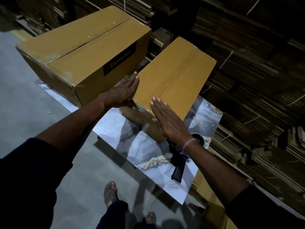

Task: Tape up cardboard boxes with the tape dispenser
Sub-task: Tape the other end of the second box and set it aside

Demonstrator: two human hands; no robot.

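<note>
A narrow cardboard box (178, 75) stands on a glossy marble-patterned table (148, 151), with tape along its top seam. My left hand (125, 91) lies flat against the box's left side, fingers straight. My right hand (166, 119) presses flat on the near end of the top, fingers straight over the seam. A bigger taped cardboard box (79, 52) with a dark label sits just to the left, close to the narrow one. The black tape dispenser (178, 164) lies on the table under my right wrist, partly hidden.
Bundled stacks of flattened cardboard (257, 80) fill the right side and the back. Grey concrete floor (24, 100) lies to the left. My sandalled feet (110, 192) stand at the table's near edge.
</note>
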